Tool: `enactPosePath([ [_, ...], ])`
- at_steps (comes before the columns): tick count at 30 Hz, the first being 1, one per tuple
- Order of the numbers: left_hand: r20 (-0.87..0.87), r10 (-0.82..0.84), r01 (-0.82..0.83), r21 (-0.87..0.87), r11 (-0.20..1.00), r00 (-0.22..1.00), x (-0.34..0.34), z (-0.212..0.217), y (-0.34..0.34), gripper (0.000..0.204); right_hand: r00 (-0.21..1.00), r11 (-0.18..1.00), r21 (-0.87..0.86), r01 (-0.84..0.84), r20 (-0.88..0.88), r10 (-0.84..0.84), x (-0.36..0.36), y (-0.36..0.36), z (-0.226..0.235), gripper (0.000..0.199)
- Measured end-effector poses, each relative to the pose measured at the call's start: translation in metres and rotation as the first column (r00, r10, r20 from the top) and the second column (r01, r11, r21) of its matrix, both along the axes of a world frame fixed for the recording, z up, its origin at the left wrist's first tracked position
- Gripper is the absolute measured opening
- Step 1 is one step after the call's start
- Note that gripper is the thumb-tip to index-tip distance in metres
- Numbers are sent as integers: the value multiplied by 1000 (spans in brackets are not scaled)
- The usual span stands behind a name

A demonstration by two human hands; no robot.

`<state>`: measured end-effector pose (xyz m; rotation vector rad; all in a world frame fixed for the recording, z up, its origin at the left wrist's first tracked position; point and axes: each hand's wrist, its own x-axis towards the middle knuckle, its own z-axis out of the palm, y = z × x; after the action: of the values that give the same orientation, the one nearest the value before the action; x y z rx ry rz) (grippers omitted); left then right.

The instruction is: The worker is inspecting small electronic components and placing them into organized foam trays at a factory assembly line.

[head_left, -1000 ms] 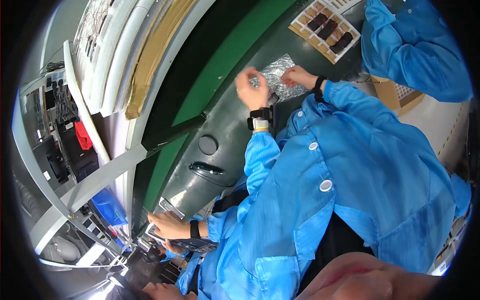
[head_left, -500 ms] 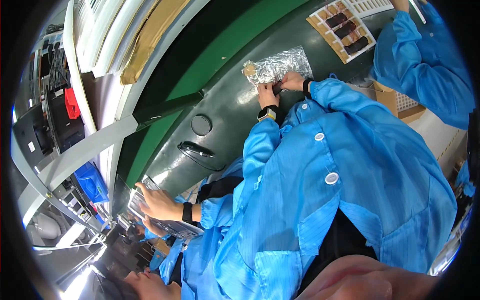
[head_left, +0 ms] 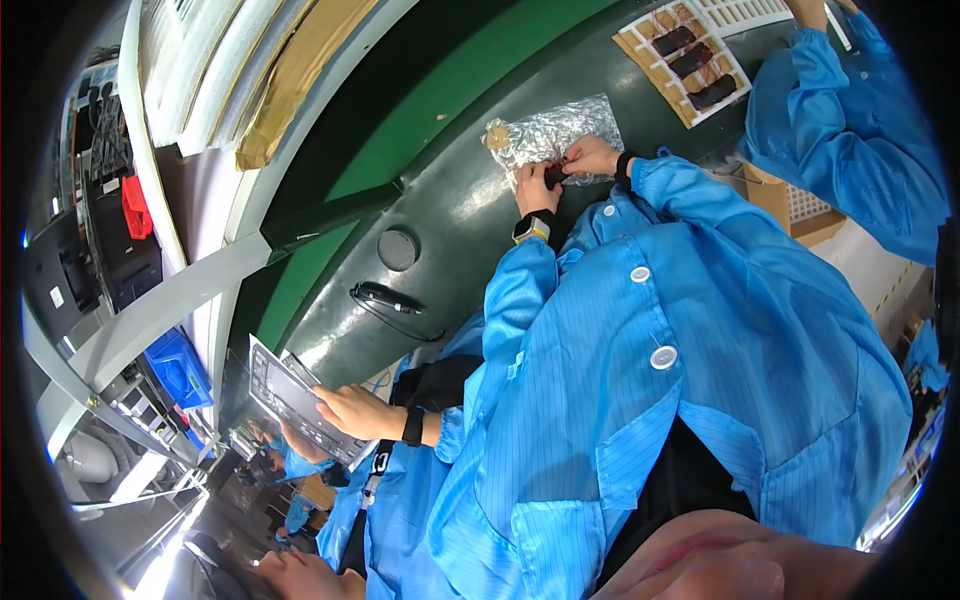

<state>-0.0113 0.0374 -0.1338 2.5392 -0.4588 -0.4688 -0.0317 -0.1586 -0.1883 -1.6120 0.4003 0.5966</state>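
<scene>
My left hand point(head_left: 534, 193), with a watch at its wrist, is closed around a small dark block point(head_left: 554, 176) on the dark worktop. The fingers of my right hand point(head_left: 590, 156) are pinched at the block's far end, close to my left fingertips. What the right fingertips grip is too small to make out. Just beyond both hands lies a crinkled silvery bubble-wrap sheet point(head_left: 560, 130), with a tan patch point(head_left: 497, 137) at its left end. Much of the block is hidden by my fingers.
At the far right, a white tray point(head_left: 722, 50) holds dark pieces with thin red wires. A round black disc point(head_left: 398, 249) and a black cabled tool point(head_left: 388, 297) lie to the left. Co-workers flank me; one holds a flat panel point(head_left: 290, 392). A metal post point(head_left: 180, 283) stands left.
My right hand has shifted slightly right, and more of the dark block shows between my hands. At left, the co-worker's panel has tilted up and the hand on it has moved.
</scene>
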Motion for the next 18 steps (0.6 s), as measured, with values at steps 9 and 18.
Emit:
enactPosePath([
  [9, 8, 2, -2, -68, 998, 1000, 4, -18, -9, 47, 987, 928, 348, 131, 40, -154, 4, -50, 79, 16],
  [18, 196, -11, 29, -92, 995, 981, 24, -4, -40, 38, 932, 902, 414, 123, 263, -248, -6, -86, 181, 28],
])
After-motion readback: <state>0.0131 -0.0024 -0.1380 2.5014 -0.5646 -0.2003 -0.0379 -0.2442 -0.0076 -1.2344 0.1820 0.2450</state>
